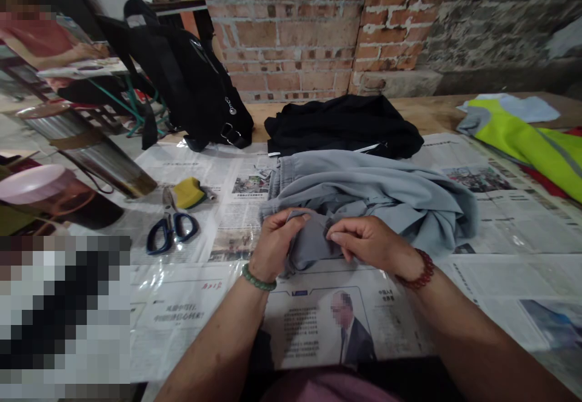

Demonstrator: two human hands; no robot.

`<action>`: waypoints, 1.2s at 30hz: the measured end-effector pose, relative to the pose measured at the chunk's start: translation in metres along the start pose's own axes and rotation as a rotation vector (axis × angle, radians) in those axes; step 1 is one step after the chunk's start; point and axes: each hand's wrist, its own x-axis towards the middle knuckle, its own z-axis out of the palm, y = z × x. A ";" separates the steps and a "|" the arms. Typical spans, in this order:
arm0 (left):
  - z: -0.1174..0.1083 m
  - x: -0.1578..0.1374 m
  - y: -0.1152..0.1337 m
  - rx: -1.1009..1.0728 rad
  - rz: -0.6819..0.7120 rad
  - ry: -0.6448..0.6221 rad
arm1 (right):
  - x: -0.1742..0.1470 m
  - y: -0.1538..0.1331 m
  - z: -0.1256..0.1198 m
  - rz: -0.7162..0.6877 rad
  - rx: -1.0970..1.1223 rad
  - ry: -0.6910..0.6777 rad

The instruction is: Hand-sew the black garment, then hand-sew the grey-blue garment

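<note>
- Lower centre: the left hand (275,238), a green bead bracelet (258,278) at its wrist, is closed with thumb and fingers on a fold of grey cloth (311,244).
- Right of it: the right hand (370,241), with a red bead bracelet (419,270), pinches the same cloth's edge at its fingertips. The hands are apart, the cloth spanning the gap.
- Centre, just beyond the hands: grey trousers (359,174) lie bunched, gathered waistband to the left; whether the held fold belongs to them cannot be told.
- Beneath: newspaper (182,323) under a glossy clear cover.
- Left of centre: open scissors (170,208) with blue handles, near a yellow sponge-like block (188,192).
- Left edge: a pink-lidded cup (91,205) and a metal flask (97,150).
- Upper centre: a black garment (336,124), beside a black bag (182,77).
- Right edge: a yellow vest (509,126).
- Background: a brick wall (286,32); upper left, a seated person (50,44).
</note>
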 end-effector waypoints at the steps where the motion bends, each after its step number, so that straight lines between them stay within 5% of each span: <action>1: 0.000 0.000 0.000 0.019 0.014 -0.011 | 0.001 0.001 0.000 0.007 -0.009 0.001; 8: 0.000 -0.001 0.001 0.260 0.253 -0.042 | 0.001 0.000 0.003 0.049 -0.052 -0.001; 18: 0.005 -0.006 -0.007 0.669 0.812 -0.159 | 0.004 0.003 0.012 -0.001 -0.029 0.099; 27: 0.009 -0.009 -0.005 0.615 0.665 -0.238 | 0.006 0.011 0.016 0.013 0.252 0.063; 36: 0.007 -0.004 -0.005 0.477 0.588 -0.237 | 0.000 0.006 0.005 -0.070 0.046 0.196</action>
